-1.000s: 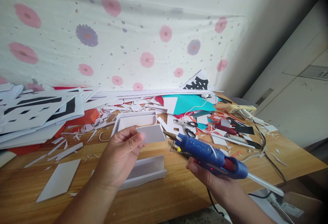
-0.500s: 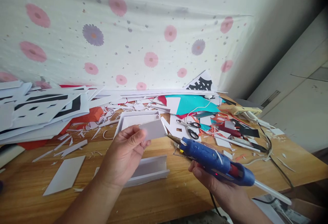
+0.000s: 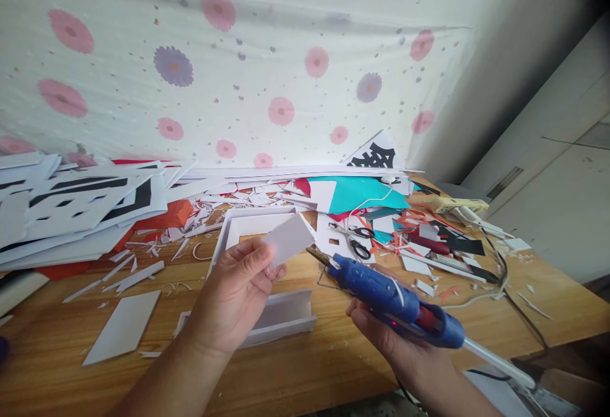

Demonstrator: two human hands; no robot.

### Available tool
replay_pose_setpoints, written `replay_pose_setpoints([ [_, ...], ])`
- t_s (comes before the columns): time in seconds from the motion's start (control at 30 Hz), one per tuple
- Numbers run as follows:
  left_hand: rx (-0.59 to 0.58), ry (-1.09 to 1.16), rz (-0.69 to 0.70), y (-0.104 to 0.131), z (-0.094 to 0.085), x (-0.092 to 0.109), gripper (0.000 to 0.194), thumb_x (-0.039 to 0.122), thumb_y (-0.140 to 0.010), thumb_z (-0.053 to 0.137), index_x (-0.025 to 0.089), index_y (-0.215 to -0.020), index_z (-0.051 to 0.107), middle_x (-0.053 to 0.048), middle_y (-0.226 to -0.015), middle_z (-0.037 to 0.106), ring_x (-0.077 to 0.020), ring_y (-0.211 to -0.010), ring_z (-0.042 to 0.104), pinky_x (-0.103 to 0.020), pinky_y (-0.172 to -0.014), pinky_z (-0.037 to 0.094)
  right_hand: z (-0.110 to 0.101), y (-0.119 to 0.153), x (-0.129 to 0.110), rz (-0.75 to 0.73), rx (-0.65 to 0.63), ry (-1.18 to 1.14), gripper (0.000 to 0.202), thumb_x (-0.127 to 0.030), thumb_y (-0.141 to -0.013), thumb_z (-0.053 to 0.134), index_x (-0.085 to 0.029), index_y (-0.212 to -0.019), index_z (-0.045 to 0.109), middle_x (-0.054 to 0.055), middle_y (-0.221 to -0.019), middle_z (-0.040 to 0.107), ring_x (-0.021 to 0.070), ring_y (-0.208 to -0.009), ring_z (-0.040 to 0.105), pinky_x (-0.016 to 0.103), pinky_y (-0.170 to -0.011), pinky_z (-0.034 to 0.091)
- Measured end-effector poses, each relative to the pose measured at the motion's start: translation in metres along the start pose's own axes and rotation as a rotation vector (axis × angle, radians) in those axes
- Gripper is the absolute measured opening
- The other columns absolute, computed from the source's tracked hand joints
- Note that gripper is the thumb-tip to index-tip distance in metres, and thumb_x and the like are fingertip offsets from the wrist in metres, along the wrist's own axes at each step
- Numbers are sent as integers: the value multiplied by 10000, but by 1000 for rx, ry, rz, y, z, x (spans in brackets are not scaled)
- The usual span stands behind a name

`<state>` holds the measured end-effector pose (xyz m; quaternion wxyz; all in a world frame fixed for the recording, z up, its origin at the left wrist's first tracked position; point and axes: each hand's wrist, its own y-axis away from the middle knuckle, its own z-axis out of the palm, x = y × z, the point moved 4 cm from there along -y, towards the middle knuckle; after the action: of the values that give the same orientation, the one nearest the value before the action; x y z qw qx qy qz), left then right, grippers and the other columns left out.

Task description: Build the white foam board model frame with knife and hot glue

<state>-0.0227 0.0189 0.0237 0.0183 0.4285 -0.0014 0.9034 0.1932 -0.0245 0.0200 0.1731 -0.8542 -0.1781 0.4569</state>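
My left hand point(image 3: 243, 283) pinches a small white foam board piece point(image 3: 289, 239) by its near left end. My right hand point(image 3: 405, 341) is wrapped round a blue hot glue gun point(image 3: 395, 299), whose small red light is lit and whose clear glue stick juts from the back. The gun's metal nozzle points at the right edge of the piece, very near it; whether they touch I cannot tell. Below the piece lies a white open channel of board point(image 3: 286, 316), partly behind my left wrist. A white board frame point(image 3: 233, 217) sits farther back.
A flat white board point(image 3: 122, 328) lies at the left. Stacked cut-out sheets point(image 3: 90, 201) fill the back left. Black-handled scissors point(image 3: 361, 248), a teal sheet point(image 3: 365, 194), scraps and a power strip point(image 3: 460, 205) with cables are at the right.
The foam board piece has tilted, its right end turning upward and showing more of its face. The glue gun has shifted slightly left and down with my right hand.
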Motion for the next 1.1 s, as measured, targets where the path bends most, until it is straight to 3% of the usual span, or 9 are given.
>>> replay_pose_setpoints([
  [0.1,-38,-30,-6,1,0,-2,252,318,-631,850,160,-588,658,11,-608,545,-99,-613,450,-244,-585,445,6,-2,-1,32,-102,-31,236,-368,-900,574,-223,-733,491,4,-762,595,152,-653,591,281,-614,512],
  [0.27,-12,6,1,1,2,-3,271,296,-639,851,163,-535,638,26,-524,523,-94,-585,477,-231,-597,460,13,-6,-13,-100,31,-59,246,-357,-879,562,-224,-693,470,-26,-659,495,126,-556,487,255,-518,410],
  [0.63,64,47,-36,4,6,1,297,303,-512,923,143,-554,676,17,-502,539,-75,-562,510,-170,-559,438,15,-13,-34,-219,-34,-72,123,-181,-833,577,-222,-726,534,-11,-679,571,118,-568,543,229,-510,450],
  [0.87,21,66,-14,4,5,0,276,276,-584,888,156,-527,646,34,-491,523,-65,-533,473,-192,-576,445,20,-6,-20,-197,130,-26,219,-315,-878,549,-227,-681,516,-3,-656,530,132,-549,503,262,-492,415],
  [1.1,-14,19,-4,5,6,0,314,307,-649,842,161,-514,600,28,-510,482,-96,-576,451,-236,-586,428,15,-5,-12,-104,168,120,299,-402,-873,537,-236,-639,452,-12,-611,507,144,-527,505,278,-494,418],
])
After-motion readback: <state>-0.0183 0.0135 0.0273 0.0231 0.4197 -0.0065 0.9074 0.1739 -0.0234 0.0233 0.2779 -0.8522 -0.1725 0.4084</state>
